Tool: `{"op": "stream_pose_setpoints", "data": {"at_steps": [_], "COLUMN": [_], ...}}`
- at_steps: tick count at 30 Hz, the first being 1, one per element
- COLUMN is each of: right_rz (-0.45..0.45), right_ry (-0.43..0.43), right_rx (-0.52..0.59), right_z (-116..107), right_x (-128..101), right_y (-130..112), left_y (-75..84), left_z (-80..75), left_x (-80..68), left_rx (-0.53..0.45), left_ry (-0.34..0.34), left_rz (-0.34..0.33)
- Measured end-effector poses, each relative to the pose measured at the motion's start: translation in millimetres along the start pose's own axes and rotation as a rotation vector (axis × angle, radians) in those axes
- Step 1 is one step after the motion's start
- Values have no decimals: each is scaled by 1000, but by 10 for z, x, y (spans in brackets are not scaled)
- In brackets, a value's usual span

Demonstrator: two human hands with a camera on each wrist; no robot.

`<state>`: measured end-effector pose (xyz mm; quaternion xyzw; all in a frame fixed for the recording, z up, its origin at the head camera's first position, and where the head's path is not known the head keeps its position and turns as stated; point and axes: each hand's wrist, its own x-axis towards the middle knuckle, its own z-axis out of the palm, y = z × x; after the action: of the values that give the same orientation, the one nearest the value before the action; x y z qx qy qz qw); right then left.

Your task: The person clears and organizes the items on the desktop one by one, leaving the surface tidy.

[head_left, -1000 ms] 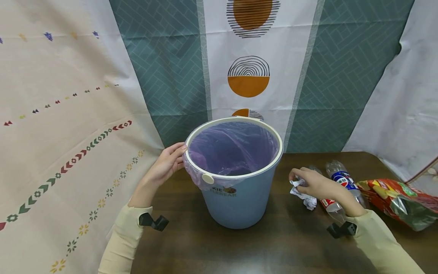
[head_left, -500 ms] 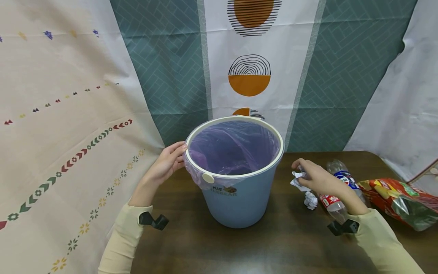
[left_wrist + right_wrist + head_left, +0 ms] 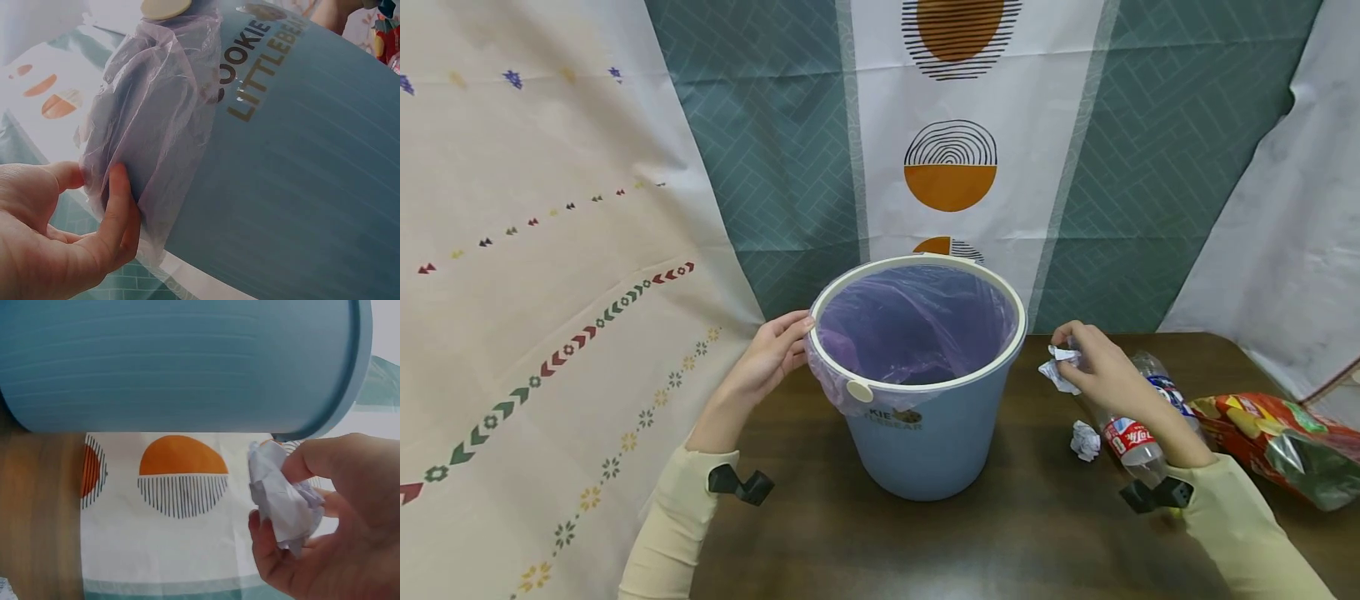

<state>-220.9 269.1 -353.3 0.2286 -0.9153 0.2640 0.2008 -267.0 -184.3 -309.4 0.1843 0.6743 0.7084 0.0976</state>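
A blue trash bin with a cream rim stands upright on the table, lined with a thin purple plastic bag folded over its edge. My left hand holds the bin's left rim, thumb on top and fingers on the bag outside, as the left wrist view also shows. To the right of the bin, above the table, my right hand pinches a crumpled paper between thumb and fingers. Another paper ball lies on the table below that hand.
Right of the paper ball lies a plastic bottle with a red label. A blue-labelled bottle is partly behind my right forearm. A red snack bag lies farther right on the dark wooden table. Patterned cloth hangs behind.
My right hand has lifted the crumpled paper up and slightly away, leaving the other paper ball on the table. The left hand stays on the bin rim.
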Motion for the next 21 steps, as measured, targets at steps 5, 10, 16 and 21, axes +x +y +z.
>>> {"op": "stream_pose_setpoints", "data": {"at_steps": [5,10,16,21], "right_rz": [67,122,134,155], "right_ry": [68,123,125,143], "right_rx": [54,87,79,93], "right_z": [-86,-167,-215,-254], "right_x": [36,82,131,196], "right_y": [-68,-134,-183,-231], "left_y": [13,25,18,2], "left_z": [4,3,6,2], "left_x": [12,10,-21,-7], "left_rx": [-9,-5,-13,-29], "left_ry": [9,17,26,25], "left_rz": [-12,-13,-22,-16]}}
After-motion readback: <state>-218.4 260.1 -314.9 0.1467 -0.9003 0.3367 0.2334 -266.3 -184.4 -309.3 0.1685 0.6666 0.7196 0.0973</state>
